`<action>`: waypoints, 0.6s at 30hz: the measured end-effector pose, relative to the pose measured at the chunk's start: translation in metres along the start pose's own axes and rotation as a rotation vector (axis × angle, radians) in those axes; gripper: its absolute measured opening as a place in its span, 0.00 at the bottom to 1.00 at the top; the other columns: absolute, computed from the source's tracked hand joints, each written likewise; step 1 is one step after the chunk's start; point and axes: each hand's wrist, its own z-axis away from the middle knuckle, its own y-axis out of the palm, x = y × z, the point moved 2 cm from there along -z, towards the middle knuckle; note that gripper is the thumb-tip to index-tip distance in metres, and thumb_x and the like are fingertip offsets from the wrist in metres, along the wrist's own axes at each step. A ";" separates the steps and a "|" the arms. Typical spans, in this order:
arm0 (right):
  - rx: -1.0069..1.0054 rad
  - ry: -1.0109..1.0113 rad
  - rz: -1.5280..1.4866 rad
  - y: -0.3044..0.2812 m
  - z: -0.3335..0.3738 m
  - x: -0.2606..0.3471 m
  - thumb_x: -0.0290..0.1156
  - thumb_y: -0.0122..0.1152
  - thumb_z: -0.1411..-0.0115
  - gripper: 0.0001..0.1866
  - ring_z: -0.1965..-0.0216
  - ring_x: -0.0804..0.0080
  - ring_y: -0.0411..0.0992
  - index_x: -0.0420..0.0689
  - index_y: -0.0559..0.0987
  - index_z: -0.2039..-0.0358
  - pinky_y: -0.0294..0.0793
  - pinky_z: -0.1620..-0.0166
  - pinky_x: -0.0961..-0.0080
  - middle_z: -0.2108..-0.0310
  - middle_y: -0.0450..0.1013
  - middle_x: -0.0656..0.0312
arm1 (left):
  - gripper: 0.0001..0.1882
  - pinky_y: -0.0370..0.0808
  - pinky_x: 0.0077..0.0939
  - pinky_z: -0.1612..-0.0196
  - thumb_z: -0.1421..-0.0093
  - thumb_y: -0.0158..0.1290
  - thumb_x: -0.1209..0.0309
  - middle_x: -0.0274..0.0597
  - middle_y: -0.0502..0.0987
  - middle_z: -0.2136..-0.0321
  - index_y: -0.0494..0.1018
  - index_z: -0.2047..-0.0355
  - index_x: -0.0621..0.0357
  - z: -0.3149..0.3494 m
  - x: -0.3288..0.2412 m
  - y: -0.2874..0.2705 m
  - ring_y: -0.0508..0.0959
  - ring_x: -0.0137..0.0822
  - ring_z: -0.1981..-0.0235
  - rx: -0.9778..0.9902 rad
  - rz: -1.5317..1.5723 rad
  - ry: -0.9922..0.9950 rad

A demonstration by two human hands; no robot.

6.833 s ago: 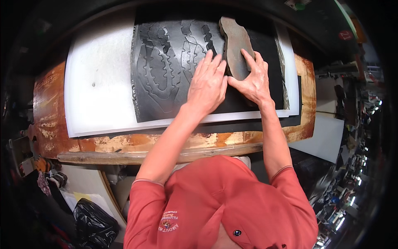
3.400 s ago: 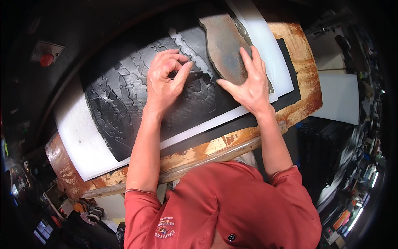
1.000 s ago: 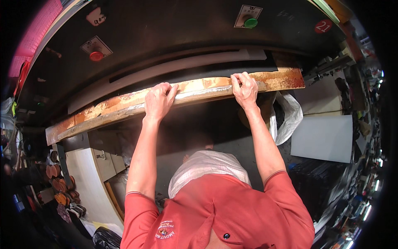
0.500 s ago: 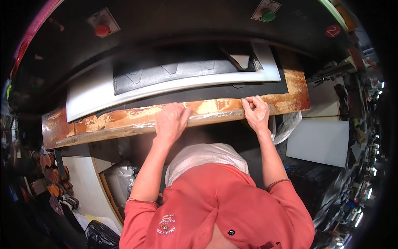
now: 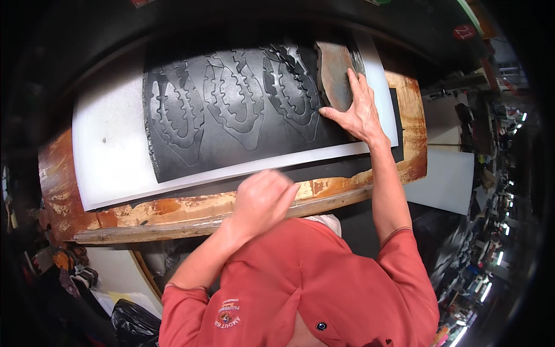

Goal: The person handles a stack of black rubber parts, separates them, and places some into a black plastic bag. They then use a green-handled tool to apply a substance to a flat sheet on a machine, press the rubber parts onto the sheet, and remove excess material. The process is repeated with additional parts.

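Observation:
A black rubber-like sheet [image 5: 231, 144] lies on a thick white slab [image 5: 110, 168], its surface marked with several sole-shaped outlines with toothed inner edges. At its right end stands a sole-shaped cutting die [image 5: 334, 69], rusty brown on top. My right hand [image 5: 359, 110] reaches over this die with fingers spread, the thumb at its left edge and the fingertips by its right side. Blurred, my left hand [image 5: 263, 199] is curled into a loose fist over the front edge of the wooden board [image 5: 341, 188]. Nothing shows in that fist.
Above the board's far side hangs the dark body of a machine [image 5: 231, 20], hiding the sheet's back edge. Off the board's right end is a white panel [image 5: 442, 182]. A black plastic bag [image 5: 136, 318] sits low on the left.
The board has come toward me from under the machine, baring more of the sheet. Both hands have left its front edge; the right went to the die, the left curled up.

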 end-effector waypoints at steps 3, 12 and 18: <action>-0.055 -0.005 0.032 0.003 -0.008 0.003 0.50 0.83 0.56 0.61 0.25 0.39 0.54 0.42 0.63 0.25 0.59 0.25 0.50 0.24 0.53 0.37 | 0.13 0.79 0.46 0.45 0.38 0.62 0.76 0.54 0.81 0.53 0.77 0.53 0.65 -0.064 0.021 0.023 0.81 0.57 0.49 -0.047 -0.002 0.075; 0.049 0.032 -0.830 -0.031 -0.016 -0.030 0.38 0.80 0.58 0.59 0.31 0.53 0.67 0.38 0.64 0.25 0.62 0.28 0.65 0.30 0.65 0.42 | 0.28 0.62 0.51 0.26 0.38 0.66 0.66 0.56 0.72 0.34 0.74 0.39 0.63 -0.101 0.055 0.056 0.67 0.56 0.29 0.157 -0.293 0.085; 0.024 0.023 -1.162 -0.031 -0.014 -0.051 0.36 0.76 0.57 0.60 0.32 0.55 0.68 0.36 0.60 0.24 0.61 0.28 0.67 0.33 0.66 0.40 | 0.29 0.62 0.56 0.27 0.40 0.68 0.64 0.57 0.73 0.35 0.76 0.42 0.63 -0.112 0.046 0.068 0.67 0.58 0.29 0.085 -0.282 -0.012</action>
